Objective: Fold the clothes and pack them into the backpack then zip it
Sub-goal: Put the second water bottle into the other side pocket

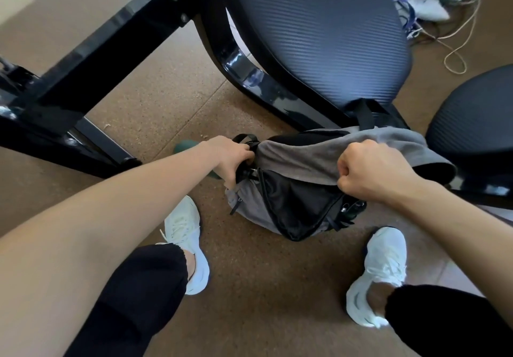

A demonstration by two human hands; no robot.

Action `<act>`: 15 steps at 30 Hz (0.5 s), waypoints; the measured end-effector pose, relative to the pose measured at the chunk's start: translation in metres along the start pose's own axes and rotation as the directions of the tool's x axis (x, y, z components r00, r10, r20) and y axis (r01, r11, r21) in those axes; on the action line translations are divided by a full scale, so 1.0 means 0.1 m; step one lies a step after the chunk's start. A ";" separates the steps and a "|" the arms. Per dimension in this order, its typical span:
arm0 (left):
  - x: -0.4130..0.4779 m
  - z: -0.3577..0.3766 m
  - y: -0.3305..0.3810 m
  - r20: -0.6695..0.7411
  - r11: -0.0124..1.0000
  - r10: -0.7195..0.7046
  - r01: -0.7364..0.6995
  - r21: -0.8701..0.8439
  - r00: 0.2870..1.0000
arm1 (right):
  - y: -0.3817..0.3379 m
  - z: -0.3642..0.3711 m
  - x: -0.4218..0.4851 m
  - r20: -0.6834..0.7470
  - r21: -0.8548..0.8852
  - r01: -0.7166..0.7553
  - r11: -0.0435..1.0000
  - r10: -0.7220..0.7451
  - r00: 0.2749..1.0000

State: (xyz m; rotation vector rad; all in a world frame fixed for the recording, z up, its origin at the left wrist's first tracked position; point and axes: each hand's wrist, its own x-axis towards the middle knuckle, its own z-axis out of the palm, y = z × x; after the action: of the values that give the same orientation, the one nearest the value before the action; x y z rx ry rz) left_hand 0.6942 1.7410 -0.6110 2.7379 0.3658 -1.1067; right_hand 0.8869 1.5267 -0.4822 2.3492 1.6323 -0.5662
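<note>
Both hands are on the backpack, which stands on the brown floor between the two white shoes, just in front of the black chair. I judge this to be the packing step, with the zipping not yet done. The left hand grips a black strap at the bag's top left corner, fingers curled round it, arm stretched forward and down. The right hand is clenched on a fold of grey cloth lying across the top. I cannot tell whether that cloth is a garment or the bag's own flap. Next I would push the cloth down inside while the strap steadies the bag, then find the zip pull.
</note>
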 end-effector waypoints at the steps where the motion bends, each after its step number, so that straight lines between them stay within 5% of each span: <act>1: -0.01 0.02 -0.02 -0.009 1.000 -0.010 0.010 -0.002 1.000 | 0.02 0.01 -0.02 0.003 -0.005 -0.002 1.000 0.002 1.000; 15: -0.53 0.20 0.29 -0.133 0.992 0.008 -0.024 -0.124 0.991 | -0.12 -0.06 -0.37 0.111 -0.184 0.045 0.982 -0.025 0.994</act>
State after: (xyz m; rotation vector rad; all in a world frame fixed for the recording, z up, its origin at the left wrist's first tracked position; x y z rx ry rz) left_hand 0.6523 1.6993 -0.5863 2.7049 0.4155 -0.8688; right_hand 0.8653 1.5025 -0.4603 2.1229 1.6067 -0.5134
